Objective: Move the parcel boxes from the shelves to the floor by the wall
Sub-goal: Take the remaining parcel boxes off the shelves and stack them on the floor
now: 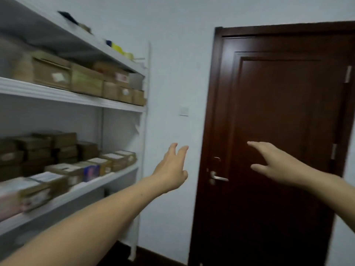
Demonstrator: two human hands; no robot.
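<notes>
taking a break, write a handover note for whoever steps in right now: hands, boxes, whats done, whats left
Left hand: open, empty, raised in front of the wall.
Right hand: open, empty, raised in front of the door.
Parcel boxes: in rows on the middle shelf and the lower shelf.
Done: no box shows on the small strip of floor in view.
Left: carry the boxes from both shelves to the floor by the wall.

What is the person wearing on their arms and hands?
Nothing that shows. The left hand and right hand have no gloves, and both forearms have no sleeves, watch or bracelet. The picture is too blurry to rule out a thin ring.
</notes>
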